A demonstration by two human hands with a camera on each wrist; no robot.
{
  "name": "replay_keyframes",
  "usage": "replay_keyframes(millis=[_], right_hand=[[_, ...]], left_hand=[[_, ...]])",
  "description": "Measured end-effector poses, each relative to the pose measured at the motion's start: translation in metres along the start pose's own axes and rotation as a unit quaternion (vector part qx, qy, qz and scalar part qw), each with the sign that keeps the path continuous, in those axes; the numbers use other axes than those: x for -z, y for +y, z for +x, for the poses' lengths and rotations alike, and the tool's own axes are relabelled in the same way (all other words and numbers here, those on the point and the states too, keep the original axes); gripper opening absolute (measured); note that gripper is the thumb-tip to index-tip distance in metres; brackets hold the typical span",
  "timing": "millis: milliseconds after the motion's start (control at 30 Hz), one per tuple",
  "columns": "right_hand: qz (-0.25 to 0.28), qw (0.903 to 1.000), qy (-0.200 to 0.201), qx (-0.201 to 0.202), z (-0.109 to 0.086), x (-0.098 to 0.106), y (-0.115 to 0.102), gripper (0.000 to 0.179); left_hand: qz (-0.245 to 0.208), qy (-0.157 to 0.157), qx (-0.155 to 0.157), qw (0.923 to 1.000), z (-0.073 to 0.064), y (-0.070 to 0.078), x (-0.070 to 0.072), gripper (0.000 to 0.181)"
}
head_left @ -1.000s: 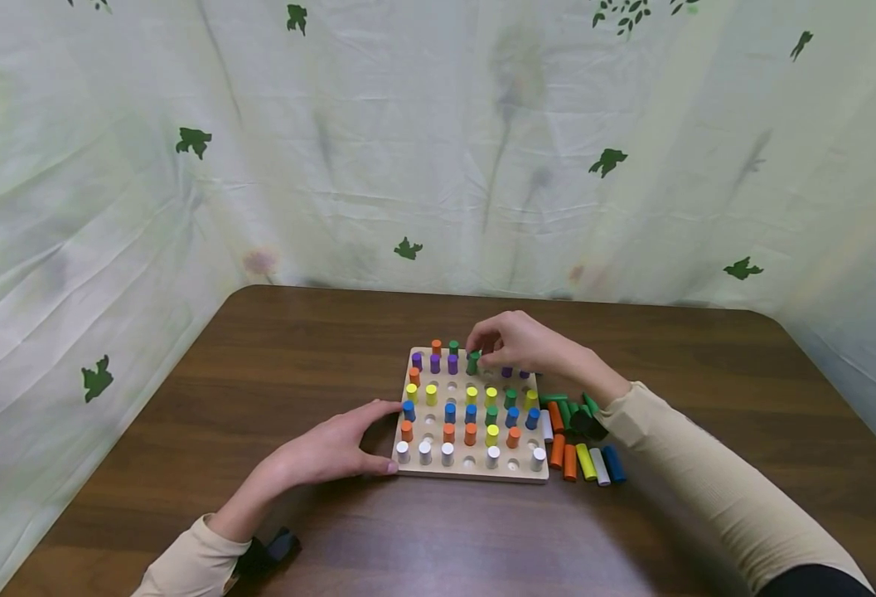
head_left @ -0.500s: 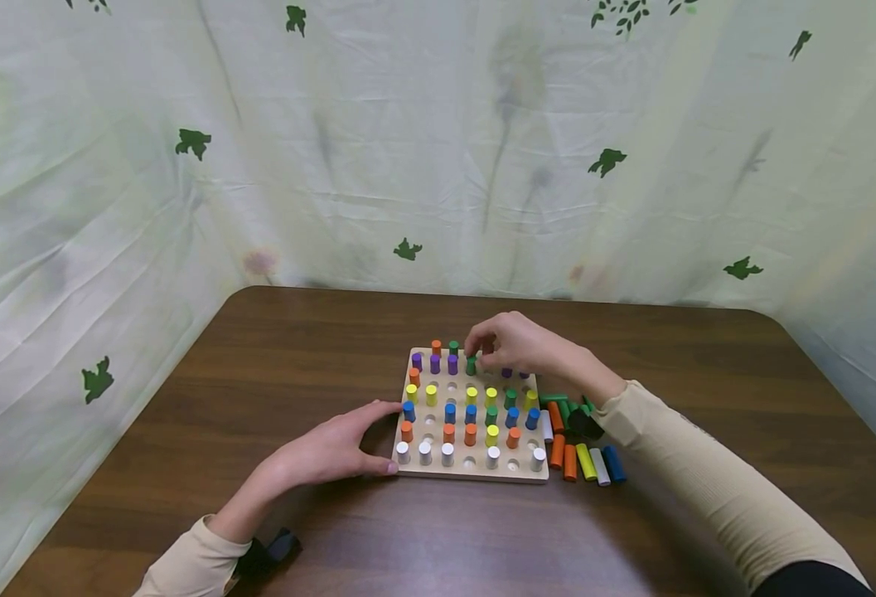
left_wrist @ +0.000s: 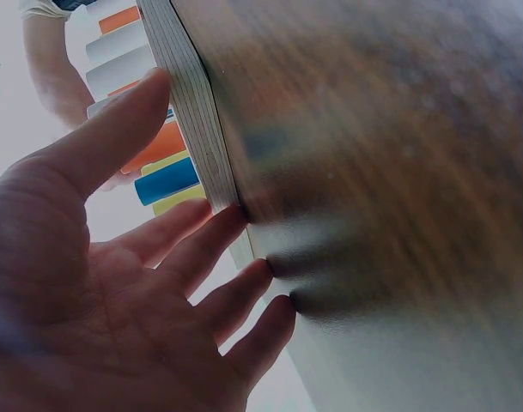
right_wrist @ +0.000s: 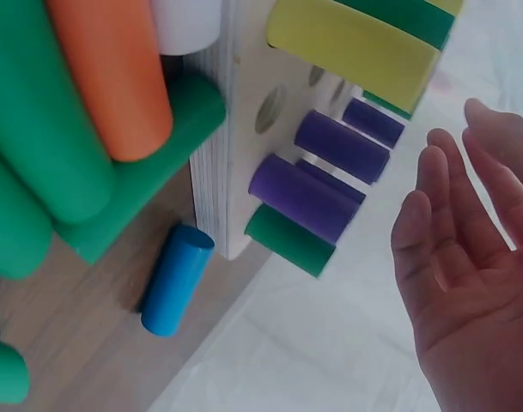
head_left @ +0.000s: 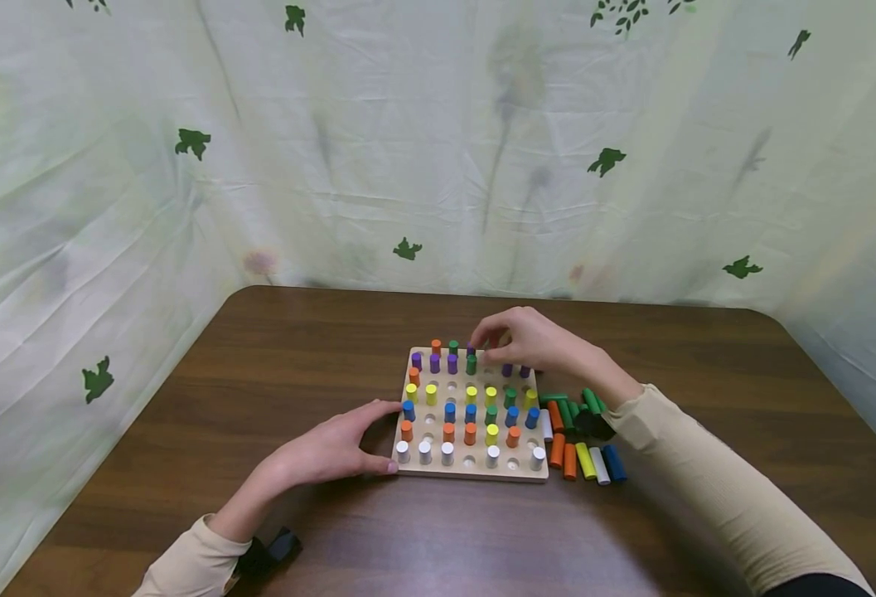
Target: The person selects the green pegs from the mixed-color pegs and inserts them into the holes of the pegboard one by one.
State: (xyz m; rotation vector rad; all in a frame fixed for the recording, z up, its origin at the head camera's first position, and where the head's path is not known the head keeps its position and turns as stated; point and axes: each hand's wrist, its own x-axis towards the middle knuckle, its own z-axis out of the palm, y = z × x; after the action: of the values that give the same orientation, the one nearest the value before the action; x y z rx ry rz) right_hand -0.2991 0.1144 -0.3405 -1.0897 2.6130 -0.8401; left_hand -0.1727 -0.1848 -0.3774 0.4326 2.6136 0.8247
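A wooden pegboard (head_left: 475,475) holds upright pegs in several colours, with some bare holes. My left hand (head_left: 333,446) rests at its left side, thumb at the near corner. In the left wrist view, its fingertips touch the board's edge (left_wrist: 192,103), close over the table. Above the far part of the board is my right hand (head_left: 530,340), fingers loosely bent beside a standing green peg (head_left: 471,366). In the right wrist view, the right hand (right_wrist: 467,223) holds nothing and is apart from the purple pegs (right_wrist: 304,197).
Loose pegs lie right of the board: several orange pegs (head_left: 570,463), a yellow peg (head_left: 586,462), a blue peg (head_left: 613,463), white and green ones. Another blue peg (right_wrist: 177,279) lies beside the board. A patterned cloth (head_left: 438,166) hangs behind the brown table (head_left: 318,348).
My right hand has lowered the green peg into its hole, let go of it and shifted slightly up and right. My left hand has stayed at the board.
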Motion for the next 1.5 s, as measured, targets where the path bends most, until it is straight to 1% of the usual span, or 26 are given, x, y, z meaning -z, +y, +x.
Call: replay_keyframes(millis=[133, 233, 467, 700, 833, 1000, 1133, 1200, 1333, 1500], right_hand=[[0.010, 0.9999, 0.007, -0.012, -0.008, 0.005, 0.000, 0.018], [0.008, 0.9997, 0.013, -0.017, -0.015, 0.008, 0.001, 0.019], [0.013, 0.9989, 0.026, -0.038, -0.035, 0.013, 0.004, 0.018], [0.001, 0.9976, 0.039, -0.058, -0.058, 0.019, 0.009, 0.017], [0.000, 0.9972, 0.042, -0.062, -0.069, 0.020, 0.015, 0.016], [0.009, 0.9976, 0.027, -0.064, -0.079, 0.019, 0.022, 0.015], [0.022, 0.9976, 0.005, -0.065, -0.084, 0.017, 0.028, 0.012], [0.022, 0.9978, -0.007, -0.062, -0.085, 0.016, 0.031, 0.010], [0.005, 0.9981, -0.025, -0.055, -0.086, 0.012, 0.036, 0.010], [0.003, 0.9967, -0.046, -0.066, -0.085, 0.003, 0.041, 0.010]], left_hand=[[-0.002, 0.000, -0.002, 1.0000, 0.000, 0.000, 0.000, 0.084], [-0.001, 0.000, 0.001, 1.0000, -0.001, 0.001, 0.000, 0.084], [0.000, 0.000, 0.001, 1.0000, -0.001, 0.001, 0.000, 0.084], [0.004, 0.001, 0.000, 1.0000, -0.001, 0.001, 0.000, 0.085], [0.004, 0.001, -0.001, 1.0000, -0.001, 0.002, 0.000, 0.084], [0.008, 0.004, -0.002, 1.0000, -0.001, 0.002, 0.000, 0.084], [0.010, 0.004, -0.001, 0.9999, -0.001, 0.002, 0.000, 0.085], [0.008, 0.003, -0.001, 1.0000, -0.001, 0.002, 0.001, 0.085], [0.006, -0.001, 0.001, 1.0000, -0.001, 0.002, 0.001, 0.085], [0.007, 0.000, -0.002, 1.0000, -0.001, 0.001, 0.001, 0.085]])
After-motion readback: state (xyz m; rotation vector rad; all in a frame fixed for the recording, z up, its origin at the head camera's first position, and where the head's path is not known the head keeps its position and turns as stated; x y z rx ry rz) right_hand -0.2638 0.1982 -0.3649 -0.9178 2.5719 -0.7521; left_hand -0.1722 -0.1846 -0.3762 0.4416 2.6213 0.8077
